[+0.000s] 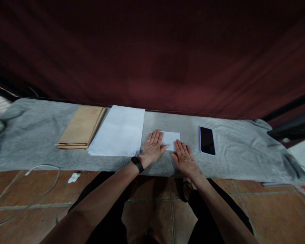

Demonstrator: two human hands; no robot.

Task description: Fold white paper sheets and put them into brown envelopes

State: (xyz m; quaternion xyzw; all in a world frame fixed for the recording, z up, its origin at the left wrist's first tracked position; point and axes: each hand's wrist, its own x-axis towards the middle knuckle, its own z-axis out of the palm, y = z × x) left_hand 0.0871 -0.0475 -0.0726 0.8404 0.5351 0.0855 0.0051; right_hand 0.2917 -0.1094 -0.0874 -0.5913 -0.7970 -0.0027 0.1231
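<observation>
1. Now the left hand (pixel 153 145) and right hand (pixel 185 158) lie flat, fingers straight, gripping nothing.
2. Small white paper (pixel 171 138) sits under their fingertips, on grey cloth (pixel 234 145).
3. Pressing seems the step; lifting calls for a pinch.

One left hand (pixel 153 147), one right hand (pixel 186 160), one small paper (pixel 171 137) between them; left of both, one sheet stack (pixel 119 132), one brown pile (pixel 80 127); right, one phone (pixel 207 141).

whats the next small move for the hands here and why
Probably a light press to flatten the small white paper: the left hand lies palm down at its left edge, the right hand at its lower right corner.
</observation>
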